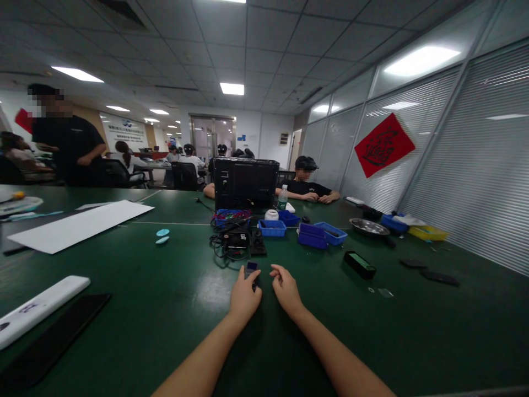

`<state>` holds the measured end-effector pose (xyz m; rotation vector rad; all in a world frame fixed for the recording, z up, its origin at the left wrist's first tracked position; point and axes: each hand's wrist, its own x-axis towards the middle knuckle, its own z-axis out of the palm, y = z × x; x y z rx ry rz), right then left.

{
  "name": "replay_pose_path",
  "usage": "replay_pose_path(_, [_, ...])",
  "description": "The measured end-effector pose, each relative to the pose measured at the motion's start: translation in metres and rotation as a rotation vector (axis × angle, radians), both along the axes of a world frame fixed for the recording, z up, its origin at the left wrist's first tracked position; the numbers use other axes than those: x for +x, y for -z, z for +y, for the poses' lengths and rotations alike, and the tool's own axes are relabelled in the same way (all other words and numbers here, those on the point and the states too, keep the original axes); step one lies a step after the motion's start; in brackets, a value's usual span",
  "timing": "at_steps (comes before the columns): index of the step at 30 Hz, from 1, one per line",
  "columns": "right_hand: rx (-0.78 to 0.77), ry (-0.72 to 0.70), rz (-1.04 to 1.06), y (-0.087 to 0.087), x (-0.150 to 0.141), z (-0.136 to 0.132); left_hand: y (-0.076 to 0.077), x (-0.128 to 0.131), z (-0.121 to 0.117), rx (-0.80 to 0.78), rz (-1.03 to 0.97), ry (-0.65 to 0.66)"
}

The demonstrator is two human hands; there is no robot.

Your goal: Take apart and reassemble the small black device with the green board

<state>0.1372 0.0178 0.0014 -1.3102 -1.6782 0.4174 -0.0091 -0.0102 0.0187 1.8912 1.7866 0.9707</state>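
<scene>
My left hand (243, 295) rests on the green table (165, 325) with its fingers closed round a small dark device (250, 269) that has a lit bluish screen. My right hand (286, 288) lies just to the right of it, fingers curled, close to the device but apart from it; what it holds, if anything, is too small to see. Just beyond the hands lie a tangle of black cables and a black module (235, 241).
Blue bins (271, 227) (322, 234), a black monitor back (245, 183), a water bottle (282, 197) and a metal dish (367, 226) stand further back. A dark green case (359, 263) lies right. White sheet (78, 224) and white bar (39, 309) lie left. People sit and stand behind.
</scene>
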Motion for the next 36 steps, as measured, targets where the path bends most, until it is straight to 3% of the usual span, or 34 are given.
replay_pose_path(6, [-0.115, -0.020, 0.022, -0.001, 0.005, 0.001, -0.003, -0.011, -0.004, -0.022, 0.020, -0.002])
replay_pose_path(14, [-0.159, -0.067, -0.006, 0.001, 0.005, 0.003, -0.003, -0.040, -0.010, 0.016, -0.007, -0.061])
replay_pose_path(28, [-0.192, -0.099, -0.018, 0.002, 0.002, 0.002, -0.016, -0.150, -0.001, -0.118, 0.158, -0.435])
replay_pose_path(36, [-0.206, -0.109, -0.060, -0.003, 0.002, 0.000, -0.027, -0.198, -0.001, -0.156, 0.197, -0.565])
